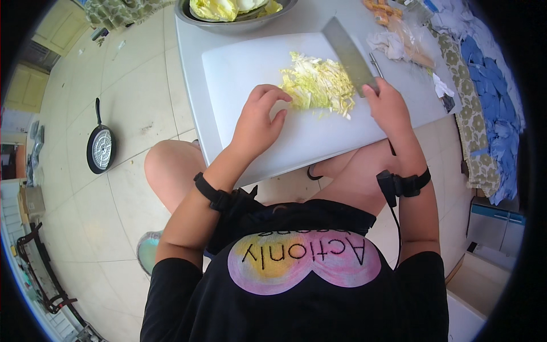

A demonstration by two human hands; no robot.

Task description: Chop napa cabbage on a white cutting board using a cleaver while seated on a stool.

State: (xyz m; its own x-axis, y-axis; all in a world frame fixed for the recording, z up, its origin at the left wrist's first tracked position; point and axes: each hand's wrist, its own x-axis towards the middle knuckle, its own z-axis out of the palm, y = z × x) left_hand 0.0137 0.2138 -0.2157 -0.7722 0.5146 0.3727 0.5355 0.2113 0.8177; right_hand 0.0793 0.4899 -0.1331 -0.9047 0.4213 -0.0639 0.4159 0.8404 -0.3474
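Note:
Shredded Chinese cabbage (319, 84) lies in a loose heap on a white cutting board (239, 71). My right hand (388, 108) is closed round the handle of a cleaver (350, 57), whose broad blade stretches up and to the left along the heap's right side. At the heap's left edge is my left hand (259, 119), its fingers bent and its thumb held apart. Its fingertips reach the nearest shreds, and nothing shows in its grasp.
A metal bowl (199, 21) of cabbage leaves (219, 8) stands at the table's far left. Plastic bags (399, 43) and a slim metal tool (376, 64) lie right of the board. On the floor at left is a black frying pan (102, 149). Blue cloth (484, 80) hangs at right.

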